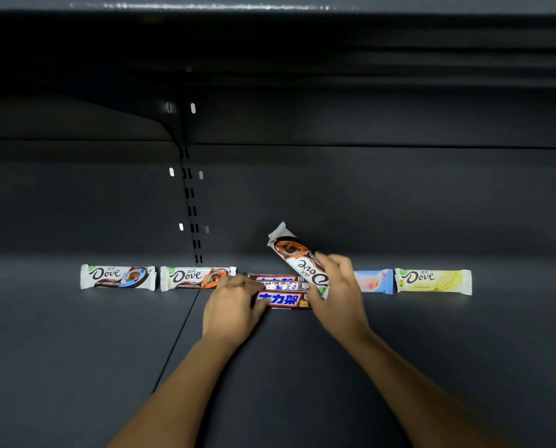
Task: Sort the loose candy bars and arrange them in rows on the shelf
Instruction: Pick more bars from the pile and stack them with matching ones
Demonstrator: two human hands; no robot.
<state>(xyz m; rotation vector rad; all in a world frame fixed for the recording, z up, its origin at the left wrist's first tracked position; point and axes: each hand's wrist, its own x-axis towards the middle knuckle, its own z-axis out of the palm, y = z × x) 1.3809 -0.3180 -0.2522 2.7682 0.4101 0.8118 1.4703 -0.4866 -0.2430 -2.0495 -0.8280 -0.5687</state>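
my right hand [334, 286] grip is closed round a tilted dove bar [297, 257]; light, crinkly, slippery wrapper, best pinched mid-body. left hand [234, 305] rests flat-fingered on the snickers bars [283, 299], gripping nothing.

Five Dove bars [118, 277]; three brown Snickers-type bars [281, 299]; two hands [229, 307]; one dark shelf [76, 350].

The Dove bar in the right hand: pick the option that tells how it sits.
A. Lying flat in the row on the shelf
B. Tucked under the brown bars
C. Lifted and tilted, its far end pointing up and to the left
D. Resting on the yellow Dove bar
C: the right hand grips the lower end of the Dove bar, which slants up to the left above the brown bars, off the shelf.
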